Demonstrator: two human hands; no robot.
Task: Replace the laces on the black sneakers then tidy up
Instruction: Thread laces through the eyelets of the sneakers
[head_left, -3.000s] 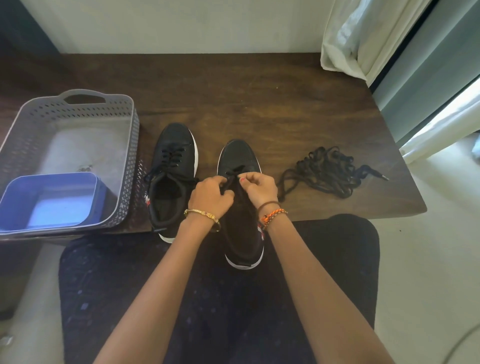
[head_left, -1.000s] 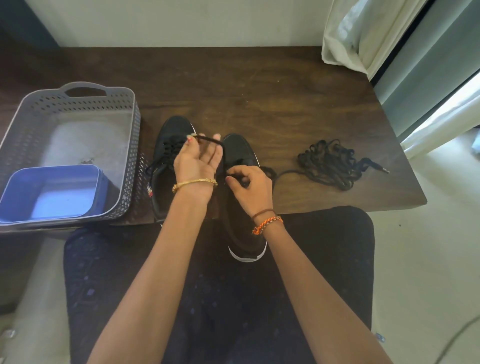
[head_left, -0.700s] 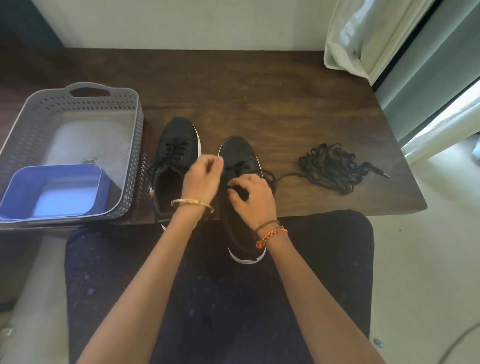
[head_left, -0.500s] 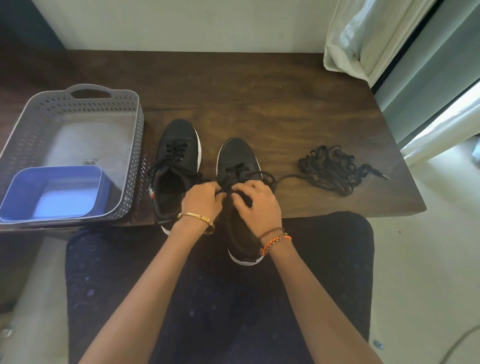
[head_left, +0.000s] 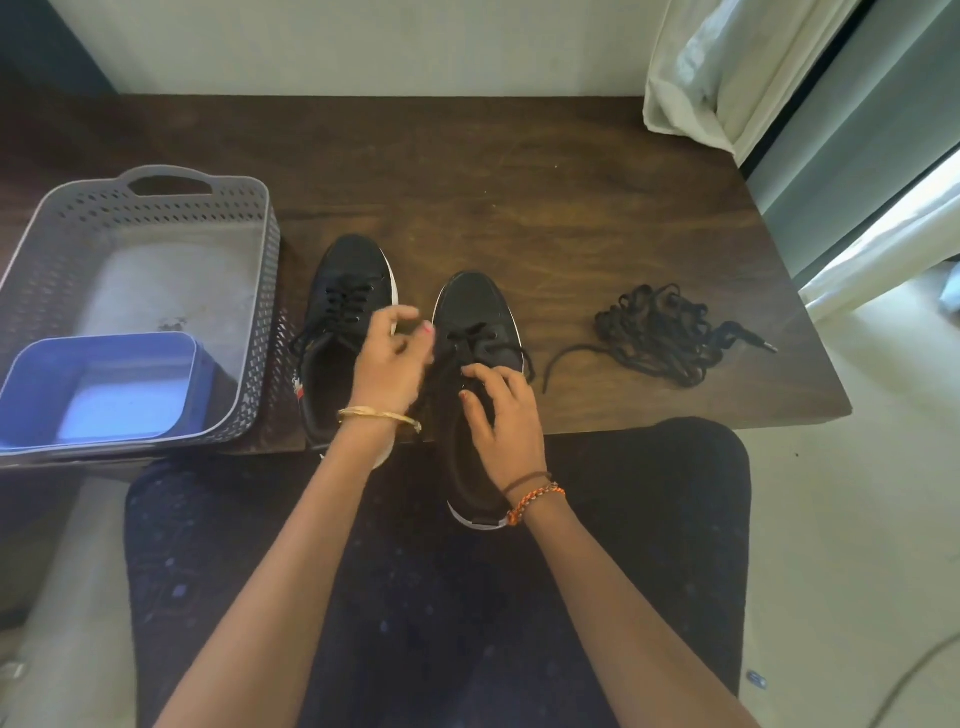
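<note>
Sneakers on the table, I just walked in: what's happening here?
A seated person is lacing the right sneaker, which overhangs the table edge toward their lap. The right hand pinches its lace; the blurred left hand hovers beside it. The left sneaker looks laced. A loose lace pile lies to the right.

Dark wooden table (head_left: 519, 171), pale curtain (head_left: 727, 67)

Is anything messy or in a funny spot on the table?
Yes. A tangled pile of black laces lies loose on the table, right of the shoes. The right shoe hangs over the table's near edge, its heel out past it. Its lace end trails loose on the wood.
</note>
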